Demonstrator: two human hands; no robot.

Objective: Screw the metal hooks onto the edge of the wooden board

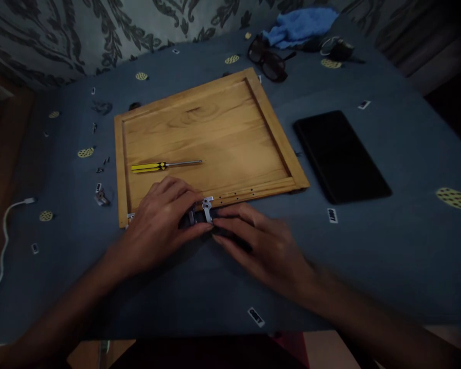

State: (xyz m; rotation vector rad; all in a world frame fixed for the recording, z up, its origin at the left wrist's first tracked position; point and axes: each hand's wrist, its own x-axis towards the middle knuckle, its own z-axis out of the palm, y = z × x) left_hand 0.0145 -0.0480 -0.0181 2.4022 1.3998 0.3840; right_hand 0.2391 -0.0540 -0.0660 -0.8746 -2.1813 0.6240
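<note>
A wooden framed panel (200,125) lies flat on the blue cloth, with a row of small dark holes along its near edge. At that edge my left hand (159,218) is closed, thumb and fingers around a metal hinge (207,205). The fingertips of my right hand (263,243) pinch the same hinge from the right; part of it is hidden by both hands. A yellow-and-black screwdriver (149,167) rests on the panel beyond my left hand. Another metal piece (130,217) shows at the panel's near left corner, partly covered by my left wrist.
Left of the panel lie a loose metal fitting (101,197), small screws (100,169) and a white cable (4,225). To the right is a black tablet (341,156). Sunglasses (271,61) and a blue cloth (303,26) are at the back, near the patterned wall.
</note>
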